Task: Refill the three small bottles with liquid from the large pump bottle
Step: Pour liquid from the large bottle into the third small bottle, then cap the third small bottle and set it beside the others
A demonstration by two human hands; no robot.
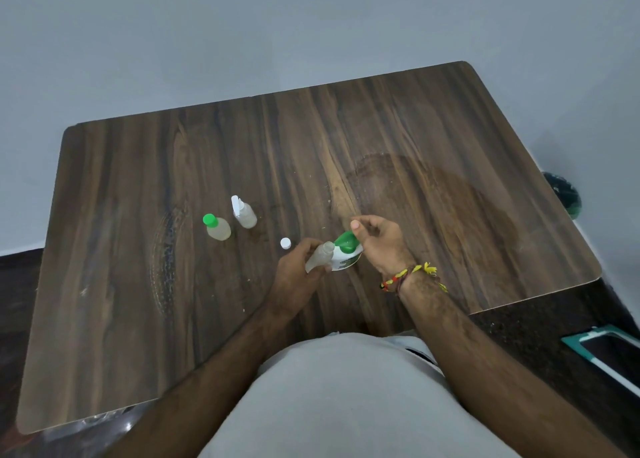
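the left hand [298, 267] has its grip wrapped round a small clear plastic bottle with no cap [320, 256], holding it tilted with its open neck pointing up and to the right, right against the nozzle of the large white pump bottle with a green pump head [346, 249]. the right hand [379, 242] hovers over the pump bottle with its fingers loosely curled and spread; its grip is closed on nothing, and the thumb sits just above the green pump head, though whether it touches cannot be told. the pump bottle stands on the dark wood-grain desk [450, 180], near the middle, between the two hands and partly hidden by the uncapped bottle.

a small round white cap [285, 243] lies on the desk just left of the left hand. further left, well apart from the hands, stand two more small bottles side by side: a clear bottle with a green screw cap [217, 228] and, just behind and to its right, a clear bottle with a white spray top [243, 212]. both show pale liquid inside.

a band of red, yellow and black thread [408, 277] circles the right wrist. the person's light grey shirt [346, 398] fills the bottom of the view, and a grey wall [311, 24] rises behind the desk.
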